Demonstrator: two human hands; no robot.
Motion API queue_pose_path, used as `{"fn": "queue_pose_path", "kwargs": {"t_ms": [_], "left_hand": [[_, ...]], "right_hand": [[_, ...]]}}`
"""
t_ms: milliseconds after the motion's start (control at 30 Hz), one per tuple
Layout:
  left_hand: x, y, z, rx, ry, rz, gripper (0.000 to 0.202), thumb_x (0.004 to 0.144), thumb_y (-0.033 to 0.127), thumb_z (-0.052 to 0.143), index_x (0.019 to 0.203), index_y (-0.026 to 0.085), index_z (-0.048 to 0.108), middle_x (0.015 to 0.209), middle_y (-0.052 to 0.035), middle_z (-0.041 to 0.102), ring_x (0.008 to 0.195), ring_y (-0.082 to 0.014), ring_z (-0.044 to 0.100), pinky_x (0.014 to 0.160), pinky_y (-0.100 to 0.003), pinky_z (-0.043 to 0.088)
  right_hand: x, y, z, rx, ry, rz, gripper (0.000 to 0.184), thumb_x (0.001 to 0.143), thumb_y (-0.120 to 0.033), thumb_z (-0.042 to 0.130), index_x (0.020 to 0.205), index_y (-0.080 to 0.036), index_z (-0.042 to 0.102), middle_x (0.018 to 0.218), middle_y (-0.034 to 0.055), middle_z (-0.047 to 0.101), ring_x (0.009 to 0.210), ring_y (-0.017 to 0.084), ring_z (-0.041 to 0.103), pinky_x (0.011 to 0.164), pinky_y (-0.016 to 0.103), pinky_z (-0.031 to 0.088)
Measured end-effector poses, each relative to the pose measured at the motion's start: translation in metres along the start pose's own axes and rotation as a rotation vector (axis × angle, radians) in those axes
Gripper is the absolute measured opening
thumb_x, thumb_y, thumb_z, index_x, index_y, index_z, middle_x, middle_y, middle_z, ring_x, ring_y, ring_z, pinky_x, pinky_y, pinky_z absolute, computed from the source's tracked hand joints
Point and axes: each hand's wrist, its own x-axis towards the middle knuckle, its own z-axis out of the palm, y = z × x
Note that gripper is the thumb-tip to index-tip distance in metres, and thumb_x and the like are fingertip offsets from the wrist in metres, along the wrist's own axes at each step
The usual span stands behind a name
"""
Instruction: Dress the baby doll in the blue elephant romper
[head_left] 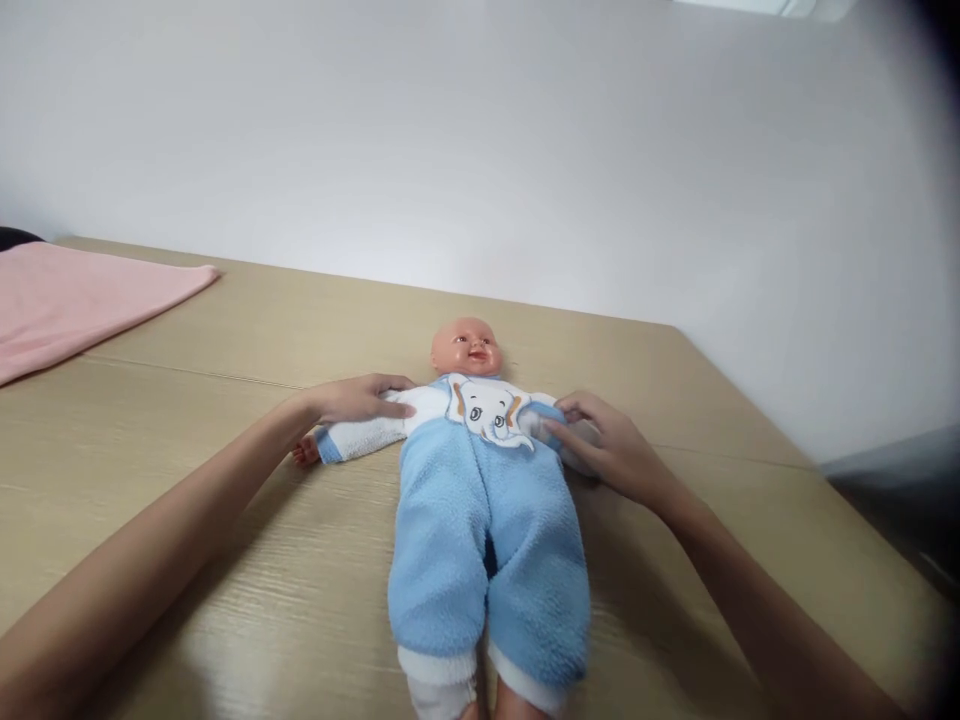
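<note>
Doll in blue suit, both hands at the sleeves

Doll (480, 470) on its back, mid-table (225, 560), head toward wall (525, 150). Blue suit (457, 540) up over legs and chest, elephant patch (487, 410) square on front. Left hand (360, 400) flat on stretched sleeve (367, 435) near shoulder, fingers pressed together. Doll's small hand (306, 452) out past the cuff; that side judged done. Right hand (607, 450) on bunched sleeve (544, 420), fingers curled, pinching the cloth. Doll's hand hidden there, so cannot tell if through. Pink cloth (67, 300) far left, well apart.
</note>
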Motion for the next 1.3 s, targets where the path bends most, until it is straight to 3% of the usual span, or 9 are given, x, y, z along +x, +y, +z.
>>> {"fn": "queue_pose_path", "kwargs": {"t_ms": [133,267,367,467,567,667,900,1067,1300], "left_hand": [[-0.002,0.005,0.002,0.141,0.068,-0.021,0.057,0.096,0.065,0.073,0.139,0.028,0.073,0.145,-0.0087,0.078,0.134,-0.035,0.071,0.113,-0.042,0.051],[-0.009,0.029,0.018,0.274,0.326,0.082,0.039,0.095,0.046,0.072,0.128,0.025,0.073,0.14,-0.0098,0.079,0.135,-0.0367,0.067,0.114,-0.046,0.052],[-0.005,0.061,0.045,0.395,0.527,0.339,0.032,0.102,0.029,0.062,0.132,0.024,0.071,0.139,-0.0099,0.077,0.139,-0.0338,0.062,0.12,-0.05,0.049],[0.02,0.093,0.078,0.484,0.468,0.556,0.026,0.106,0.024,0.063,0.129,0.02,0.073,0.134,-0.0136,0.077,0.134,-0.0332,0.065,0.12,-0.05,0.05],[0.055,0.11,0.105,0.613,0.319,0.537,0.022,0.109,0.029,0.068,0.126,0.017,0.075,0.127,-0.0164,0.08,0.125,-0.035,0.07,0.114,-0.051,0.053],[0.078,0.112,0.117,0.687,0.315,0.484,0.018,0.109,0.031,0.072,0.118,0.016,0.076,0.123,-0.0178,0.081,0.121,-0.0371,0.07,0.109,-0.051,0.053],[0.07,0.1,0.115,0.438,0.401,0.71,0.022,0.119,0.036,0.054,0.122,0.022,0.07,0.119,-0.012,0.076,0.112,-0.0283,0.071,0.102,-0.041,0.054],[0.056,0.099,0.113,0.336,0.423,0.911,0.03,0.12,0.043,0.053,0.124,0.023,0.075,0.118,-0.0118,0.074,0.111,-0.0257,0.072,0.1,-0.039,0.056],[0.055,0.1,0.109,0.016,0.484,0.94,0.017,0.111,0.039,0.072,0.11,0.022,0.074,0.105,-0.007,0.078,0.099,-0.0222,0.073,0.094,-0.037,0.056]], "right_hand": [[-0.045,0.037,0.006,-0.052,0.145,-0.028,0.045,0.101,-0.071,0.071,0.119,-0.031,0.078,0.133,0.0126,0.077,0.132,0.043,0.067,0.122,0.063,0.047],[-0.077,0.062,0.006,-0.025,0.198,0.051,0.063,0.098,-0.067,0.078,0.146,-0.028,0.066,0.145,0.0178,0.072,0.132,0.045,0.069,0.115,0.067,0.057],[-0.084,0.07,0.002,-0.038,0.195,0.086,0.059,0.094,-0.064,0.082,0.138,-0.027,0.07,0.137,0.0176,0.077,0.123,0.046,0.073,0.107,0.068,0.061],[-0.082,0.069,-0.002,0.039,0.218,0.13,0.054,0.089,-0.06,0.088,0.128,-0.027,0.073,0.127,0.0148,0.081,0.114,0.042,0.078,0.105,0.062,0.064],[-0.079,0.063,-0.002,0.232,0.328,0.187,0.063,0.079,-0.06,0.098,0.126,-0.028,0.071,0.123,0.0136,0.083,0.109,0.037,0.08,0.1,0.054,0.067],[-0.076,0.055,-0.003,0.428,0.408,0.203,0.068,0.073,-0.062,0.103,0.122,-0.03,0.069,0.128,0.0121,0.081,0.115,0.035,0.08,0.104,0.051,0.068],[-0.043,0.029,-0.009,0.492,0.446,0.135,0.07,0.073,-0.064,0.102,0.124,-0.03,0.069,0.12,0.0083,0.079,0.119,0.033,0.079,0.113,0.054,0.065],[-0.014,0.002,0.011,0.537,0.407,0.033,0.067,0.073,-0.053,0.104,0.125,-0.029,0.069,0.119,0.0093,0.081,0.111,0.034,0.08,0.105,0.053,0.068],[-0.027,-0.026,0.028,0.367,0.115,-0.195,0.021,0.104,-0.049,0.078,0.115,-0.031,0.079,0.12,0.0102,0.075,0.121,0.035,0.071,0.112,0.054,0.06]]}}
